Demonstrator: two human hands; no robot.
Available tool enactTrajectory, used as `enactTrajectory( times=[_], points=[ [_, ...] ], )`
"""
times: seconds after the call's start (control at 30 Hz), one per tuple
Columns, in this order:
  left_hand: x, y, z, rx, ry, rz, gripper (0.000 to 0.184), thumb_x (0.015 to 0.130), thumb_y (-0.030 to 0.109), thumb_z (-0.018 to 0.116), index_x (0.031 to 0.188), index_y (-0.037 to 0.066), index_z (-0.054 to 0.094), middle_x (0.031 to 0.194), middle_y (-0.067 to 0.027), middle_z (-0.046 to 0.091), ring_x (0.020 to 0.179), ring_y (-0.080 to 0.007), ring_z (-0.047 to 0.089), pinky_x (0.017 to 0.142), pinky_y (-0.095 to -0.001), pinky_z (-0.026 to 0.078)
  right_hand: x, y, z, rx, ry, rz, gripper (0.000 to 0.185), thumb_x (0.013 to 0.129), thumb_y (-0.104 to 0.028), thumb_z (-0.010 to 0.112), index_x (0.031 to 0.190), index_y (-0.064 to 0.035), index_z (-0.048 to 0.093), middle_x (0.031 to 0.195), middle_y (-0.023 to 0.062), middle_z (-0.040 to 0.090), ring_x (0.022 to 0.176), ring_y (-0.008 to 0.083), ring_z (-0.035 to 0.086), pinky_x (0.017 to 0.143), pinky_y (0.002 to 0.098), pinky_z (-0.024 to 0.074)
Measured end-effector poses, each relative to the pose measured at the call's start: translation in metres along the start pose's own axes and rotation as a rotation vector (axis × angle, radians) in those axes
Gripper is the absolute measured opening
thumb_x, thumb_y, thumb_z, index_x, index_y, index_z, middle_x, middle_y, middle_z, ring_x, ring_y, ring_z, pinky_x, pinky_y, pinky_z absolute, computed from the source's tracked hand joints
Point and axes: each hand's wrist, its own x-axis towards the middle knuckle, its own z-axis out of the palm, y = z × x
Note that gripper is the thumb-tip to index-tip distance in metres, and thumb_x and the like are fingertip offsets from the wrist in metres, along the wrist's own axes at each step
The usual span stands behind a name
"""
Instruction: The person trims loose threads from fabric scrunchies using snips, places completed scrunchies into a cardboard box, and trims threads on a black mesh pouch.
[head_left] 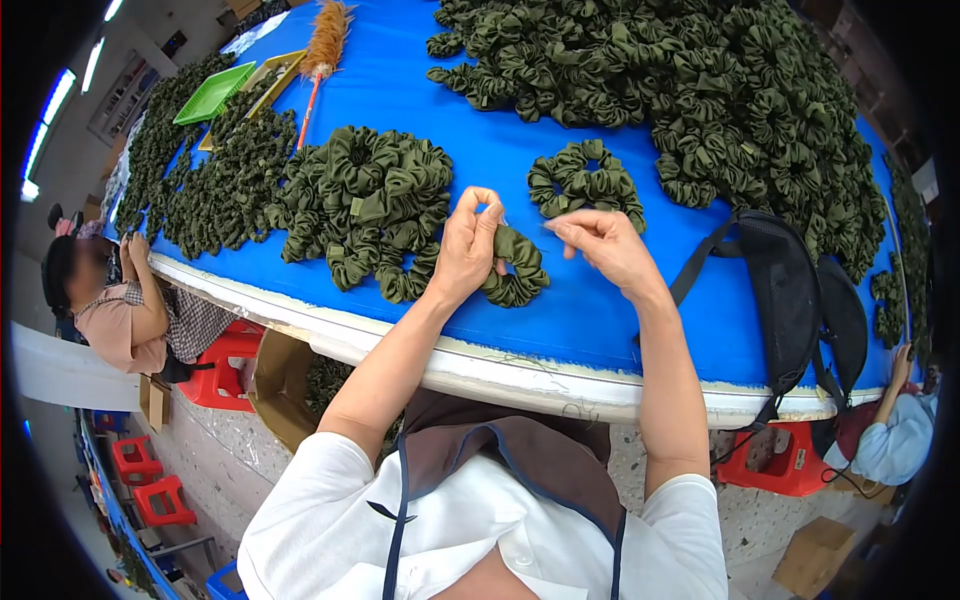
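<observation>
My left hand (467, 245) is closed on a dark green scrunchie (518, 277), held over the blue table near its front edge. To the right, my right hand (608, 248) pinches thumb and forefinger together, apart from the scrunchie. Whatever lies in that pinch is too fine to make out. Just beyond my hands rests a small group of scrunchies (588, 178) on the blue cloth. A heap of scrunchies (375, 190) sits close on the left of my left hand.
A large scrunchie pile (700, 80) covers the far right. Black waist bags (775, 300) lie at the right edge. A feather duster (325, 45), green tray (215, 93) and yellow tray (280, 70) are at left. A person (120, 310) sits left, another person (895, 430) right.
</observation>
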Motion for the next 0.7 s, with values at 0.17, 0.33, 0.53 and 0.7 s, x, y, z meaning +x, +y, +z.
enactTrajectory(
  times=[0.17, 0.33, 0.53, 0.7],
  points=[
    [-0.007, -0.003, -0.006, 0.001, 0.019, 0.014, 0.013, 0.102, 0.019, 0.051, 0.107, 0.008, 0.045, 0.066, -0.0007, 0.055, 0.046, -0.0068, 0.048, 0.044, -0.0202, 0.043, 0.001, 0.012, 0.011, 0.102, -0.041, 0.102, 0.021, 0.095, -0.021, 0.062, 0.100, -0.0045, 0.074, 0.066, 0.0025, 0.063, 0.050, 0.0037, 0.041, 0.045, 0.0163, 0.0326],
    [-0.009, 0.003, -0.006, 0.031, 0.032, 0.025, 0.019, 0.101, 0.018, 0.052, 0.115, 0.008, 0.046, 0.067, -0.0009, 0.056, 0.050, -0.0066, 0.049, 0.046, -0.0198, 0.044, -0.003, 0.008, 0.027, 0.136, 0.001, 0.041, 0.020, 0.094, -0.020, 0.062, 0.102, -0.0044, 0.073, 0.066, 0.0021, 0.062, 0.051, 0.0038, 0.044, 0.045, 0.0156, 0.0322],
    [-0.009, 0.003, -0.005, 0.015, 0.032, 0.039, 0.024, 0.101, 0.019, 0.052, 0.121, 0.008, 0.045, 0.070, -0.0017, 0.058, 0.051, -0.0067, 0.049, 0.047, -0.0193, 0.045, -0.002, 0.013, 0.037, 0.217, 0.066, -0.091, 0.015, 0.089, -0.014, 0.068, 0.099, -0.0060, 0.075, 0.064, -0.0002, 0.059, 0.054, 0.0046, 0.043, 0.048, 0.0186, 0.0336],
    [-0.008, 0.002, -0.006, -0.061, 0.047, 0.036, 0.025, 0.101, 0.020, 0.052, 0.122, 0.008, 0.045, 0.069, -0.0011, 0.057, 0.051, -0.0063, 0.049, 0.047, -0.0195, 0.045, -0.002, 0.013, 0.039, 0.243, 0.114, -0.151, 0.014, 0.088, -0.010, 0.067, 0.099, -0.0052, 0.074, 0.064, -0.0012, 0.057, 0.057, 0.0050, 0.044, 0.051, 0.0183, 0.0348]
  ],
)
